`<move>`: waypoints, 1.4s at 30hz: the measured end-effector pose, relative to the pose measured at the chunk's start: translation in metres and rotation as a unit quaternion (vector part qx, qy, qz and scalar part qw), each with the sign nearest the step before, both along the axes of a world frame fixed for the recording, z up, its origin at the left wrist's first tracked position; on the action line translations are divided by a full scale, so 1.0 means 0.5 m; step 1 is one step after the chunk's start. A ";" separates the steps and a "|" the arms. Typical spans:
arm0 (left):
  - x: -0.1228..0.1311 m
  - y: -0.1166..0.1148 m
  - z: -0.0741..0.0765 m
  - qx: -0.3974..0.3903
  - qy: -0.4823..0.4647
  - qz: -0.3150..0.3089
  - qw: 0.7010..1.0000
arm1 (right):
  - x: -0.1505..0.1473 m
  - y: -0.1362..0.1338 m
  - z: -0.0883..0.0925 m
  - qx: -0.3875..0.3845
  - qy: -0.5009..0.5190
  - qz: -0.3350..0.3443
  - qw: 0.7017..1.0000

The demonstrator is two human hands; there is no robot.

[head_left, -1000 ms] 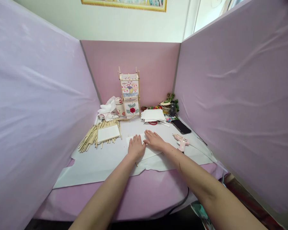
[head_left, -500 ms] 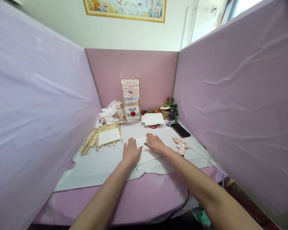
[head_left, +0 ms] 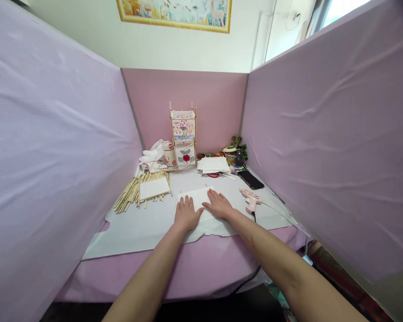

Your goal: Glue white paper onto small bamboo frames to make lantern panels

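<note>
A white sheet of paper [head_left: 201, 197] lies on the table under both of my palms. My left hand [head_left: 188, 213] rests flat on its left side, fingers stretched forward and thumb out to the right. On the right side my right hand [head_left: 218, 204] presses flat too, its fingers pointing up and left. Small tips of sticks [head_left: 206, 185] poke out past the far edge of the sheet; the rest of them is hidden beneath it. A pink glue gun [head_left: 251, 200] lies to the right of my right hand, with its cord trailing away.
A pile of thin wooden sticks [head_left: 126, 197] carries a paper-covered stick frame [head_left: 153, 188] at the left. Behind stand a decorated lantern [head_left: 184, 134] and a cup-like container [head_left: 169, 154]. Stacked white sheets [head_left: 214, 164] and a black phone [head_left: 250, 180] lie back right. Fabric-covered panels enclose three sides.
Both hands stay flat on the paper. The left hand has slid slightly toward me and right. Stick tips now show past the paper's far edge; the one at its near edge no longer shows.
</note>
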State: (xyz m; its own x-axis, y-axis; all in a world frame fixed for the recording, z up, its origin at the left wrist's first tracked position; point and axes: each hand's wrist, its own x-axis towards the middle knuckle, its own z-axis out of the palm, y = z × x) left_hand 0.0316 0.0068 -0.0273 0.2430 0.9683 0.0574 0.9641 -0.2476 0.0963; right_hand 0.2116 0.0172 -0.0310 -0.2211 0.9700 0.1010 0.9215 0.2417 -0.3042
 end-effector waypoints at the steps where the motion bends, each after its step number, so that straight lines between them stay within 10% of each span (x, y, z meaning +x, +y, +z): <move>1: -0.001 0.001 -0.001 0.000 -0.002 0.000 1.000 | 0.000 0.000 0.000 -0.002 0.001 -0.001 1.000; 33: -0.009 0.011 0.010 -0.055 -0.075 -0.001 0.996 | -0.004 0.002 0.005 -0.028 0.033 -0.014 0.999; 38: -0.049 0.076 0.069 -0.040 -0.185 0.019 0.982 | 0.018 0.022 0.020 -0.078 0.177 -0.041 0.980; 42: -0.101 0.221 0.123 0.080 -0.286 0.059 0.953 | 0.034 0.013 0.026 -0.090 0.240 -0.010 0.966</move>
State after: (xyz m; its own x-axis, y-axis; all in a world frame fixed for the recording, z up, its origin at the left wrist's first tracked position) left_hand -0.0187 0.1174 0.0341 0.0185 0.9546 0.2972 0.7872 -0.1971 0.5843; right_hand 0.2285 0.0238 -0.0179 -0.1710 0.9851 0.0155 0.6673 0.1274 -0.7338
